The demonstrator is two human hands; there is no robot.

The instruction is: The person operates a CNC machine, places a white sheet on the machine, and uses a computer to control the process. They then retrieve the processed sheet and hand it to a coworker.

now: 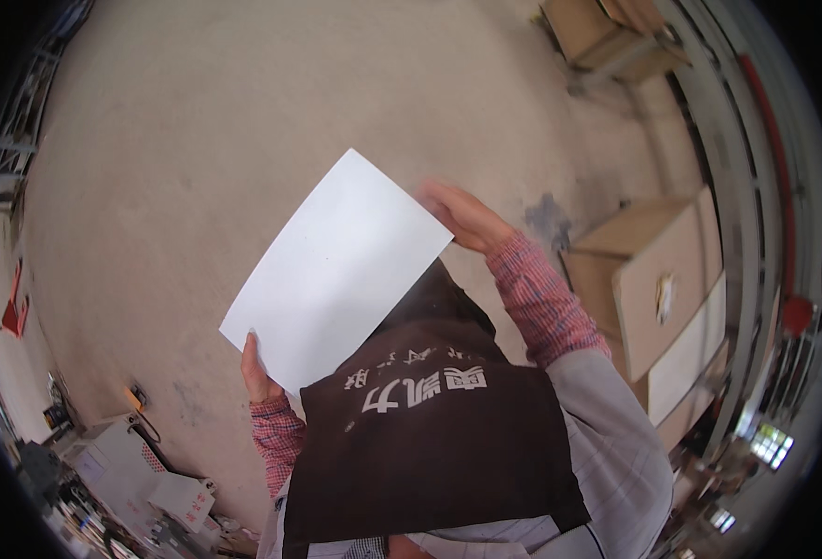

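The sheet [336,265] is white, the apron [439,466] dark brown with white lettering [424,388] — the sleeves [543,300] red-and-blue check — the floor [187,186] greyish beige, the cardboard box [637,321] tan.

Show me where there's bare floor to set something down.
Widest is the floor beyond the white sheet, between the metal racking at far left and the upper-right carton. Another free stretch lies between the left hand and the red object. It's crowded lower left, around the grey machine, and right, by the brown box.

The sheet [336,270] is before the apron [430,466], left of the box [686,247].
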